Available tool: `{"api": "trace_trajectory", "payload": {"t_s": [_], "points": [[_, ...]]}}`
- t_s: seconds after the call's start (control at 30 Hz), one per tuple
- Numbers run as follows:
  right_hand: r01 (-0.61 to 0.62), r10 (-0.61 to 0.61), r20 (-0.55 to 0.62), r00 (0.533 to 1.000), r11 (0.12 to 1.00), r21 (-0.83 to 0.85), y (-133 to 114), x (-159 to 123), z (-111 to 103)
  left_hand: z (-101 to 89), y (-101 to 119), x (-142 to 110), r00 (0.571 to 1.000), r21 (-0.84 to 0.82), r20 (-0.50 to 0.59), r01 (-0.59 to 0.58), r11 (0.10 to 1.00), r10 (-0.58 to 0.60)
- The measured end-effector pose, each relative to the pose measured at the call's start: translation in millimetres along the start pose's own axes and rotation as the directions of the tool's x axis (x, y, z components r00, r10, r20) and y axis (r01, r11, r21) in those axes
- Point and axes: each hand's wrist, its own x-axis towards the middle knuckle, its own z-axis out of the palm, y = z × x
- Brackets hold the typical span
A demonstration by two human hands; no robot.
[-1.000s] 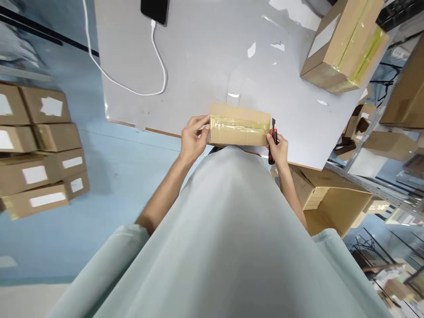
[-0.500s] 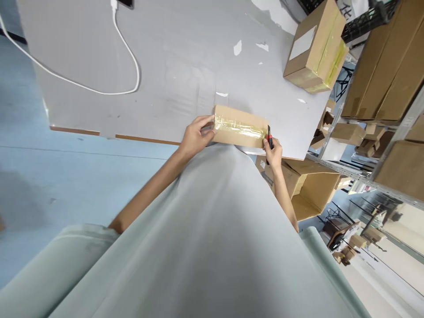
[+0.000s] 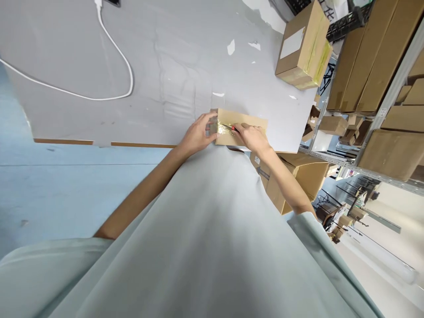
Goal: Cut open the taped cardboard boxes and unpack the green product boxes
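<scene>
A small cardboard box (image 3: 243,117) with shiny yellowish tape along its top lies at the near edge of the table. My left hand (image 3: 198,133) grips its left end, fingers at the far corner and thumb at the near one. Over the top of the box, my right hand (image 3: 253,137) is closed around a red and black box cutter (image 3: 233,128). The cutter's tip points left and lies over the tape near the left end; whether it has gone into the tape I cannot tell. My right hand covers part of the box's right half.
The grey table (image 3: 159,88) carries a white cable (image 3: 130,75), paper scraps (image 3: 231,47) and a larger taped carton (image 3: 294,55) at the back right. An open carton (image 3: 308,176) stands below the table's right edge. Shelves with boxes (image 3: 377,66) line the right.
My right hand has moved left with the box cutter, from the box's right end to over its taped top. My left hand still holds the left end, and the box's left side now shows.
</scene>
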Motion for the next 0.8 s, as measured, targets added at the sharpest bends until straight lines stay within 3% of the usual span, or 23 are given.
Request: {"api": "trace_trajectory", "payload": {"t_s": [0.23, 0.57, 0.8], "points": [[0.050, -0.044, 0.061, 0.997, 0.993, -0.103, -8, -3, -9, 6.9, 1, -8, 1.000, -0.020, 0.006, 0.027, 0.999, -0.027], [0.141, -0.114, 0.114, 0.987, 0.956, -0.257, -14, 4, 0, 2.2, 13, -10, 0.998, -0.021, 0.026, 0.064, 0.998, -0.064], [0.157, -0.124, 0.129, 0.984, 0.945, -0.288, -20, -1, -8, 5.1, 16, -12, 0.996, -0.049, 0.001, 0.090, 0.995, -0.090]]}}
